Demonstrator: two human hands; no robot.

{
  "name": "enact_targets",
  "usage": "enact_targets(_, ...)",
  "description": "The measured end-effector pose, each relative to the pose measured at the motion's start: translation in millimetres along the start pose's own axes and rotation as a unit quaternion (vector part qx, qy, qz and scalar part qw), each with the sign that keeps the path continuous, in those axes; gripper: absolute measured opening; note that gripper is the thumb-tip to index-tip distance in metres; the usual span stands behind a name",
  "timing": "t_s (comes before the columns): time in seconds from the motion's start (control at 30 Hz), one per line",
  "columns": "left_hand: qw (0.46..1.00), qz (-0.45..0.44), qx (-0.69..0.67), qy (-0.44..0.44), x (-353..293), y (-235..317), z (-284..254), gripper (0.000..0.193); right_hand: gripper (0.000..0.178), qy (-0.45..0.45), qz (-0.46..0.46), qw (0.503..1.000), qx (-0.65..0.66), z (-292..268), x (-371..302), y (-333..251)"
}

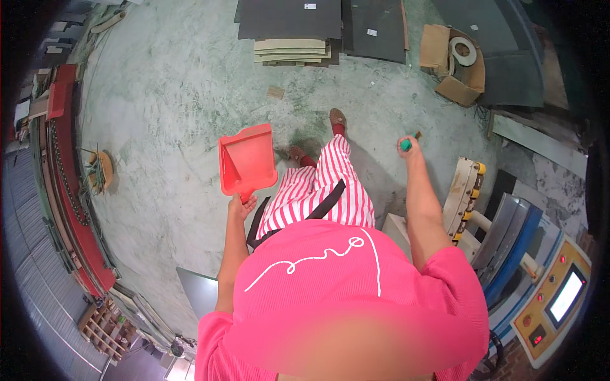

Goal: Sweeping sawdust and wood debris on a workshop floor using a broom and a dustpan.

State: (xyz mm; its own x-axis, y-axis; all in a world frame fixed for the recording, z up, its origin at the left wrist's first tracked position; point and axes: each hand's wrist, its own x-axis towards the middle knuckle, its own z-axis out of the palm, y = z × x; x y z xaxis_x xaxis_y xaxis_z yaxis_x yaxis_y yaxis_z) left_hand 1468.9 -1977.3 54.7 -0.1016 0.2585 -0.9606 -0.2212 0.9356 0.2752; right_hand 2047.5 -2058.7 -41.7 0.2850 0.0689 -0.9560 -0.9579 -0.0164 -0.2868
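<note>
My left hand [242, 207] is closed around the short handle of a red plastic dustpan [251, 159], whose wide scoop points away from me above the floor. Out to the right, my right hand [410, 148] grips a small green object [405, 145] with a brownish end showing past the fingers. Its kind is hard to make out, as the hand covers most of it.
A small brown piece [276, 93] lies on the concrete floor [178, 95]. Dark sheets [289, 19] and pale boards [292, 52] are stacked ahead. An open cardboard box [462, 89] holds a white roll. A machine control panel [549, 301] stands at the right, close to my arm.
</note>
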Motion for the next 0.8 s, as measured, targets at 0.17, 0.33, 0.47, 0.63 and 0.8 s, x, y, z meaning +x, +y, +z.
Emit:
enact_targets(0.17,0.999,-0.020,-0.038,0.020,-2.0,-7.4,0.8,0.038,0.017,-0.168,-0.047,0.932,-0.318,64.1,-22.6,33.2)
enact_targets(0.33,0.999,-0.015,-0.037,-0.004,-0.3,-13.4,3.6,0.039,0.015,-0.152,-0.014,0.924,-0.351,119.5,-55.2,118.4)
enact_targets(0.47,0.999,-0.009,-0.054,0.004,-3.3,-20.0,6.3,0.039,0.016,-0.213,0.006,0.855,-0.473,139.7,-106.9,155.8)
enact_targets(0.63,0.996,-0.004,-0.085,-0.005,-3.4,-18.8,5.3,0.038,0.019,-0.327,0.228,0.815,-0.421,137.1,-155.4,129.1)
enact_targets(0.8,0.993,0.002,-0.117,0.026,-1.6,-18.2,10.2,0.037,0.024,-0.295,0.310,0.844,-0.323,111.2,-167.6,99.5)
